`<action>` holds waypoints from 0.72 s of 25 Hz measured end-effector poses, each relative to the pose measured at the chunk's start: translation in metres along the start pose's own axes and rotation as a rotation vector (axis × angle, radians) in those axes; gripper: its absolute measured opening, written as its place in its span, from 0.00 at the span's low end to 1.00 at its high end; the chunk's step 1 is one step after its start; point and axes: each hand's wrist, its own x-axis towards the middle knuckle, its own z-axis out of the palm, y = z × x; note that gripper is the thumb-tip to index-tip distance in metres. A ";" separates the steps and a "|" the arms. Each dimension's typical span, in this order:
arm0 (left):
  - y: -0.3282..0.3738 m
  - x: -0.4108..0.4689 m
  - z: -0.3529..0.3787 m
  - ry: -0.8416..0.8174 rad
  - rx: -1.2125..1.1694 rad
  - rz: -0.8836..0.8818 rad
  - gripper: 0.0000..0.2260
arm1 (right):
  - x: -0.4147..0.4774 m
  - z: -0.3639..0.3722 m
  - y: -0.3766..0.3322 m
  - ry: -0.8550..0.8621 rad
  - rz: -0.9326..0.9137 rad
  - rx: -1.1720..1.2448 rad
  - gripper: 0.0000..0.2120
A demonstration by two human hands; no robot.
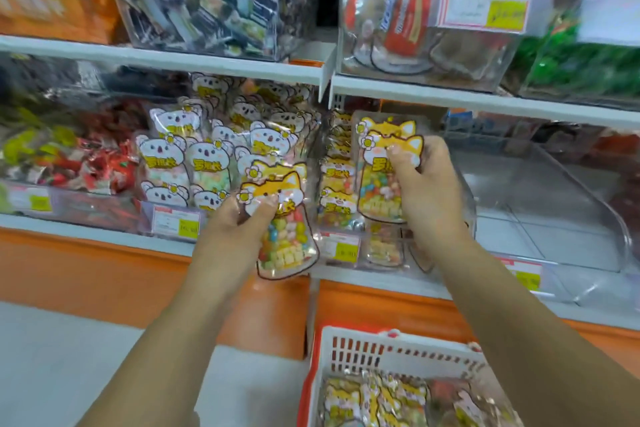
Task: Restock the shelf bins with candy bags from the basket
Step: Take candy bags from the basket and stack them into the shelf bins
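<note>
The right fingers [398, 154] grasp the top end of an upright cat-bag stack [377, 191]. The right hand [427, 191] holds it at the mouth of the cat-bag bin [363, 255], just beside the stocked row. The left hand [235, 222] pinches a second stack [284, 243], long axis vertical, just left of that bin, before the koala bin [194, 163]. The right hand is nearer, so its stack probably goes in first. The basket [381, 340] below holds more bags.

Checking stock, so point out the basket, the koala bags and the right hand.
basket [360, 331]: head view, white back rim.
koala bags [161, 151]: head view, front bag's white face.
right hand [428, 189]: head view, back of the hand.
</note>
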 end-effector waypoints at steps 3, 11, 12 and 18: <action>-0.008 0.009 -0.002 0.026 -0.009 -0.069 0.24 | 0.026 0.028 0.028 -0.304 0.247 -0.304 0.16; -0.021 0.020 -0.002 -0.016 -0.100 -0.164 0.11 | 0.059 0.030 0.047 -0.445 0.701 -0.284 0.28; -0.022 0.020 -0.002 -0.016 -0.112 -0.174 0.09 | 0.062 0.033 0.050 -0.431 0.718 -0.276 0.27; -0.020 0.014 0.003 -0.040 -0.127 -0.193 0.12 | 0.066 0.035 0.050 -0.475 0.795 -0.289 0.12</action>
